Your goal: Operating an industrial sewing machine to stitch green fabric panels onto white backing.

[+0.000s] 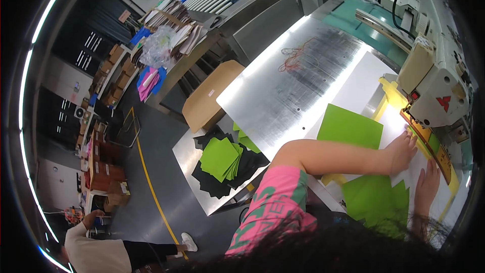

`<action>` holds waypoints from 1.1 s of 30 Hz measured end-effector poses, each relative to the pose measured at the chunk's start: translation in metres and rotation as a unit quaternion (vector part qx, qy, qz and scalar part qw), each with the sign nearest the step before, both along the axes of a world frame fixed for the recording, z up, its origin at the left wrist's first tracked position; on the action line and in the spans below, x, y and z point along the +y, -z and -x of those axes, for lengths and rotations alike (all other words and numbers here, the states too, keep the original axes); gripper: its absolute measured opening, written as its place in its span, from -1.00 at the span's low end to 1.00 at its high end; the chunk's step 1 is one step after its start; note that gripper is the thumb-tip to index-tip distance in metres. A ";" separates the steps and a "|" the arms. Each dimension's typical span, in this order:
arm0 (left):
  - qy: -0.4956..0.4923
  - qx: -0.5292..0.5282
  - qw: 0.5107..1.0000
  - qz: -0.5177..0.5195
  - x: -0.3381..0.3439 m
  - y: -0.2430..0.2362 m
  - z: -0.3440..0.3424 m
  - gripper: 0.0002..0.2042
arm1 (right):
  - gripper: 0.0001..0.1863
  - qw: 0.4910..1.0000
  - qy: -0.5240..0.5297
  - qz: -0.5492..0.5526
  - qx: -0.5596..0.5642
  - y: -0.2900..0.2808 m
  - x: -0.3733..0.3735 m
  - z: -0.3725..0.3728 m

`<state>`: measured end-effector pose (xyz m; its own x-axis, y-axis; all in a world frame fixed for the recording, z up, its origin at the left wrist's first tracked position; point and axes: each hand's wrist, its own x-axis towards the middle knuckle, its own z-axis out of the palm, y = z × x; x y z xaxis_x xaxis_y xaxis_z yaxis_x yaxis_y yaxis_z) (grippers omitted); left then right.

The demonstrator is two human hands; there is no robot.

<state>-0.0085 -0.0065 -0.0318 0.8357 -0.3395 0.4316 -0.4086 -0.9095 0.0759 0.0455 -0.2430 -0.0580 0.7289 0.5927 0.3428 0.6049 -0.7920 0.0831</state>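
My left hand (pixel 402 151) lies near the needle end of an industrial sewing machine (pixel 437 78), fingers stretched over the work by an orange-yellow guide strip (pixel 438 159). My right hand (pixel 427 186) rests flat with fingers extended on the white work surface, beside the same strip. A little green shows along the strip; how far it runs under my fingers is hidden. One green sheet (pixel 349 127) lies flat beyond my left forearm. More green sheets (pixel 371 199) lie on the near side of that forearm, partly covered by my head and hair.
Loose reddish threads (pixel 298 59) lie on the metal table (pixel 273 96). At left, a lower metal stand (pixel 189 151) bears stacked green pieces (pixel 221 159) over black ones (pixel 209 187). A cardboard box (pixel 209 96) stands behind it. Another person (pixel 98 247) is at lower left.
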 end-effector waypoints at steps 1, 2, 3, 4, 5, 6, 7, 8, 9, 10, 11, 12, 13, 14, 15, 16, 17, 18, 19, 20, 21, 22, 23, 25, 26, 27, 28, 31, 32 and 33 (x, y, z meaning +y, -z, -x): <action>0.022 0.024 0.999 0.024 0.005 -0.014 0.017 -0.51 | -0.59 1.000 -0.011 -0.003 -0.008 0.005 -0.002 -0.004; 0.046 0.047 0.997 0.048 0.013 -0.037 0.043 -0.58 | -0.60 1.000 -0.020 -0.005 -0.016 0.006 -0.003 -0.005; 0.048 0.027 0.994 0.096 0.028 -0.062 0.073 -0.65 | -0.60 1.000 -0.023 -0.005 -0.018 0.006 -0.005 -0.006; 0.054 0.008 0.988 0.142 0.049 -0.086 0.105 -0.72 | -0.61 0.999 -0.025 -0.014 -0.028 0.007 -0.007 -0.007; 0.017 -0.118 0.970 0.213 0.075 -0.102 0.137 -0.81 | -0.62 0.999 -0.022 -0.020 -0.036 0.008 -0.010 -0.008; -0.043 -0.256 0.932 0.254 0.104 -0.102 0.159 -0.85 | -0.62 0.999 -0.015 -0.018 -0.036 0.007 -0.013 -0.009; -0.139 -0.314 0.912 0.223 0.142 -0.102 0.191 -0.94 | -0.62 0.999 -0.018 -0.020 -0.038 0.002 -0.014 -0.007; -0.248 -0.377 0.848 0.279 0.175 -0.081 0.220 -0.97 | -0.63 0.999 -0.026 -0.024 -0.038 0.001 -0.012 -0.007; -0.343 -0.382 0.774 0.369 0.217 -0.047 0.251 -0.98 | -0.63 0.999 -0.025 -0.024 -0.039 0.000 -0.012 -0.007; -0.429 -0.395 0.713 0.390 0.248 -0.020 0.270 -0.95 | -0.63 0.999 -0.024 -0.011 -0.046 -0.001 -0.012 -0.007; -0.528 -0.321 0.713 0.333 0.269 0.003 0.290 -0.92 | -0.63 0.998 -0.026 -0.001 -0.051 -0.002 -0.013 -0.008; -0.616 -0.242 0.699 0.271 0.283 0.030 0.304 -0.88 | -0.63 0.998 -0.025 0.001 -0.053 -0.002 -0.016 -0.010; -0.614 -0.166 0.746 0.199 0.294 0.065 0.319 -0.83 | -0.63 0.999 -0.028 -0.007 -0.042 -0.001 -0.016 -0.013; -0.602 -0.087 0.784 0.125 0.302 0.098 0.329 -0.77 | -0.63 0.999 -0.028 -0.012 -0.031 0.000 -0.015 -0.013; -0.598 -0.086 0.787 0.129 0.305 0.121 0.329 -0.77 | -0.63 0.999 -0.022 -0.009 -0.033 -0.004 -0.014 -0.009; -0.569 -0.072 0.816 0.070 0.304 0.140 0.325 -0.73 | -0.63 1.000 -0.012 -0.015 -0.003 -0.011 -0.010 -0.004; -0.535 -0.060 0.843 0.010 0.309 0.157 0.319 -0.69 | -0.62 0.999 0.002 -0.022 0.026 -0.016 -0.010 0.000; -0.532 -0.063 0.845 0.010 0.322 0.172 0.321 -0.69 | -0.62 0.999 0.005 -0.024 0.024 -0.019 -0.010 0.003; -0.534 -0.065 0.843 0.000 0.335 0.187 0.326 -0.72 | -0.62 0.999 -0.011 -0.024 0.020 -0.020 -0.009 0.005; -0.532 -0.067 0.844 -0.006 0.344 0.194 0.327 -0.74 | -0.62 0.999 -0.024 -0.022 0.014 -0.023 -0.011 0.008; -0.522 -0.066 0.850 -0.002 0.349 0.184 0.318 -0.74 | -0.62 1.000 -0.011 -0.020 0.013 -0.026 -0.014 0.012; -0.578 -0.014 0.816 0.019 0.359 0.169 0.316 -0.79 | -0.62 1.000 -0.003 -0.020 0.010 -0.032 -0.016 0.017; -0.629 0.040 0.776 0.039 0.366 0.146 0.313 -0.84 | -0.61 1.000 0.005 -0.019 0.008 -0.039 -0.021 0.023; -0.616 -0.202 0.761 0.025 0.388 0.087 0.324 -0.87 | -0.61 0.999 0.020 -0.042 0.020 -0.047 -0.033 0.025; -0.641 -0.168 0.749 -0.002 0.389 0.047 0.325 -0.87 | -0.61 0.997 0.036 -0.061 0.028 -0.051 -0.039 0.026; -0.667 -0.137 0.731 -0.032 0.387 0.000 0.328 -0.87 | -0.61 0.997 0.037 -0.066 0.032 -0.053 -0.042 0.025; -0.644 -0.147 0.750 -0.034 0.392 -0.037 0.342 -0.88 | -0.61 0.994 0.028 -0.094 0.041 -0.056 -0.039 0.026; -0.598 -0.140 0.788 -0.045 0.362 -0.146 0.351 -0.86 | -0.61 0.982 -0.012 -0.171 0.082 -0.065 -0.016 0.033; -0.582 -0.118 0.805 -0.008 0.344 -0.175 0.344 -0.84 | -0.60 0.972 -0.039 -0.209 0.103 -0.075 -0.005 0.041; -0.562 -0.094 0.821 0.025 0.325 -0.201 0.331 -0.82 | -0.60 0.971 -0.030 -0.215 0.104 -0.082 0.009 0.049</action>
<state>-0.3395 0.3184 0.1695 0.5250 0.6234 0.5794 0.6787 -0.7174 0.1569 -0.0039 -0.2340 0.0236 0.7776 0.4701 0.4175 0.6188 -0.6898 -0.3758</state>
